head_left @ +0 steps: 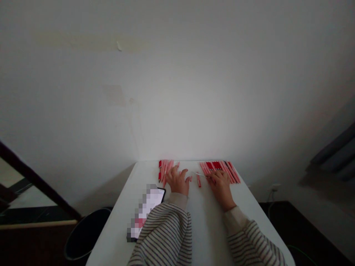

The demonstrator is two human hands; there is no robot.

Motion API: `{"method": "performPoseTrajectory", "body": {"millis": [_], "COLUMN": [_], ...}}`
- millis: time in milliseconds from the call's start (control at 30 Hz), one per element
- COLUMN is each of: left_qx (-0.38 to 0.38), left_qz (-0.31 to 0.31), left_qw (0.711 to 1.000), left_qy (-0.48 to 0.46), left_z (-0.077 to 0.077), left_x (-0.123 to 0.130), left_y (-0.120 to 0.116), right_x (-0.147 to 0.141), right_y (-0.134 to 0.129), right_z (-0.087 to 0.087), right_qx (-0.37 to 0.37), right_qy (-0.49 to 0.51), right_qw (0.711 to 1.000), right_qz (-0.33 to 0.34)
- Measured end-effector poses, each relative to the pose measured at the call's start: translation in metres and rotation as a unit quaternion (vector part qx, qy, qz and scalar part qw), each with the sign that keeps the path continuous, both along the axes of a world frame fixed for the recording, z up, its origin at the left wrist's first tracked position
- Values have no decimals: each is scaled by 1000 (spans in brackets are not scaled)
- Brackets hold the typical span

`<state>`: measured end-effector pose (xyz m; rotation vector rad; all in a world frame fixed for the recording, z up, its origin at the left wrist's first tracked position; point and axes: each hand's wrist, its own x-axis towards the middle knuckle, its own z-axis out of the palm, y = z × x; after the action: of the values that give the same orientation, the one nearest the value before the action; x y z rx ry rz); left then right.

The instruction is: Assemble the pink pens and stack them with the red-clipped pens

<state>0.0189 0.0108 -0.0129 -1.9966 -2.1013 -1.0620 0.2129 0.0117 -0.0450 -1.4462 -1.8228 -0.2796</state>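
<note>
My left hand [178, 181] has its fingers apart, right at the edge of a left-hand group of pink and red pens [164, 170]. My right hand [220, 186] is closed on a thin pale stick [200, 174] that points left; its exact kind is too small to tell. Behind and beside that hand lies a second row of pink and red pens [203, 168], partly hidden by the fingers. Between the two hands, a short pink and red piece [199, 181] lies alone on the white table [206, 225].
A phone [149, 207] with a blurred screen lies on the table left of my left forearm. The white wall [177, 92] meets the table's far edge. A dark bucket [87, 232] stands on the floor at left. A socket with a cable [274, 189] is at right.
</note>
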Motion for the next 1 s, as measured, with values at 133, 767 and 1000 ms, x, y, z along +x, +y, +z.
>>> {"method": "performPoseTrajectory", "body": {"millis": [133,767,1000], "left_qx": [11,-38,-52], "left_qz": [-12,62,55], "left_qw": [1000,997,996], "left_qy": [-19,22,45], "left_z": [-2,-3,2], "left_x": [2,-5,-5], "left_y": [0,1,-2], "right_x": [-2,-4,-6], "right_y": [-3,-4,-6], "right_z": [4,6,9], "right_qx": [-7,-27,-33], "right_qy": [3,13,22], "right_qw": [1000,1000,999], "right_qz": [4,-4,-1]}}
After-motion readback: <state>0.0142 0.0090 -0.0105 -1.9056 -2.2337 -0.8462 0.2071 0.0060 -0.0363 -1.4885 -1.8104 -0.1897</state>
